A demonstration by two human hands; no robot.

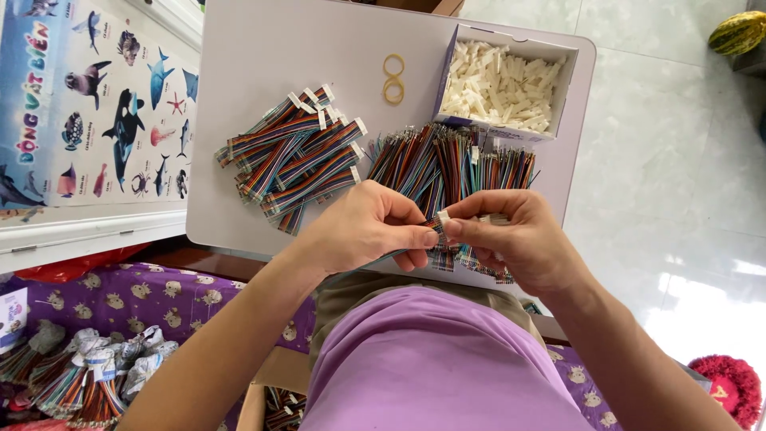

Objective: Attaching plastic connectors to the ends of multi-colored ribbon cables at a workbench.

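Observation:
My left hand and my right hand meet over the near edge of a small pale table. Together they pinch a multicoloured ribbon wire with a small white connector at its end. Both hands have fingertips closed on it. Behind my hands lies a loose heap of coloured wires. To the left sits a pile of finished ribbon wires with white connectors.
An open box of white plastic connectors stands at the table's far right. Two yellow rubber bands lie beside it. A sea-animal poster is at the left, bundles of wires at lower left, tiled floor at right.

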